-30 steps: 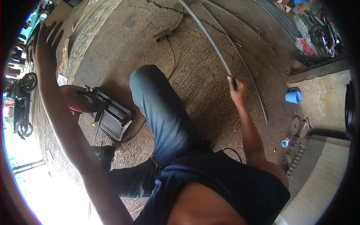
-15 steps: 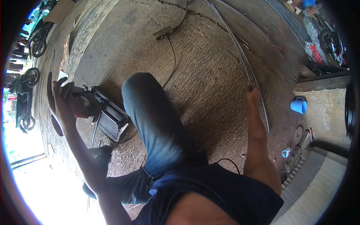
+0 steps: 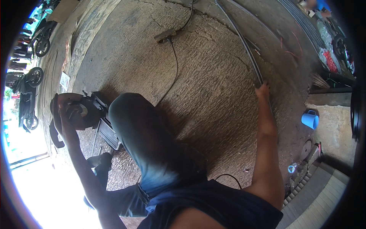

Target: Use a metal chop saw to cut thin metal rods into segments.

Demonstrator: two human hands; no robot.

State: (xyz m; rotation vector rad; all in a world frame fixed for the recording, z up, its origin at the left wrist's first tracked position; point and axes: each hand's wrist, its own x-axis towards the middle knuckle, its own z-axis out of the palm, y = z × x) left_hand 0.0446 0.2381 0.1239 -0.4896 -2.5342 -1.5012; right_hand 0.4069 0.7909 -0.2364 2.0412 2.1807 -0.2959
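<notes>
My left hand (image 3: 65, 124) is at the dark handle (image 3: 57, 140) of a cut-off saw (image 3: 82, 112), its fingers closed against the grip; shade hides part of them. The saw stands on the ground beyond my bent left knee, its round guard beside the hand. Out to the right, my right hand (image 3: 262, 91) is closed around long thin metal rods (image 3: 244, 42). They run from my fist toward the far edge of the view, close together, with one end passing back along my forearm.
A power socket block (image 3: 166, 36) with a black cable (image 3: 176, 63) lies ahead on rough concrete. To the right are a blue mug (image 3: 310, 120) on a ledge, a round disc (image 3: 306, 149) and stacked metal tubes (image 3: 301, 24). Motorbikes (image 3: 28, 99) stand at far left.
My left hand, spread before, has closed in on the saw's handle. My right hand has shifted slightly right along with the rods, which now lie closer together.
</notes>
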